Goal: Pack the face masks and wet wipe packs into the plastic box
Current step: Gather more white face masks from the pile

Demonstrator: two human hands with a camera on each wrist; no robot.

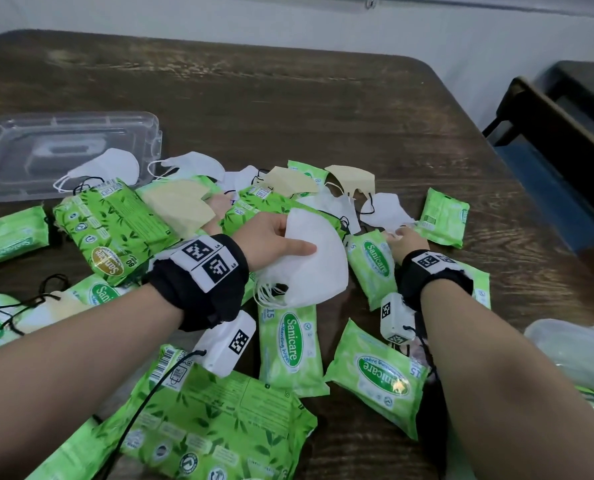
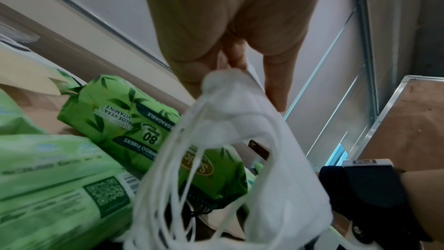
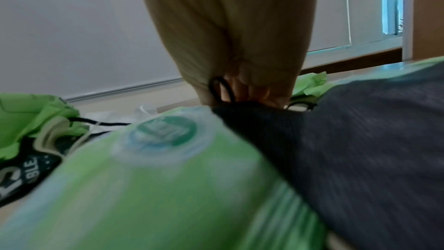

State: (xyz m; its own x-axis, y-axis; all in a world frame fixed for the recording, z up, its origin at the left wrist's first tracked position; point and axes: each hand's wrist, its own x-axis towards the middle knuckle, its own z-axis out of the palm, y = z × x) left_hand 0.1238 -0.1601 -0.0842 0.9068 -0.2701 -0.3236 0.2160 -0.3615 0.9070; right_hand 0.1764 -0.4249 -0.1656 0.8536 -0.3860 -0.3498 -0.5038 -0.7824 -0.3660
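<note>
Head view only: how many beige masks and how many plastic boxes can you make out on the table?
Beige masks: 4
Plastic box: 1
Total: 5
The white masks and wet wipe packs overlap too much to count reliably.

"Sanicare" is showing on a small green wipe pack [image 1: 291, 344], while "80", "ALOE VERA", "VITAMIN E" and "BAMBOO FIBERS" are reading upside down on a larger leaf-printed pack [image 2: 125, 121].

Left hand [image 2: 230, 41] pinching a stack of white fabric face masks [image 2: 252, 159], ear loops dangling; green leaf-printed wet wipe packs [image 2: 125, 121] lying beneath on the worktop.
</note>
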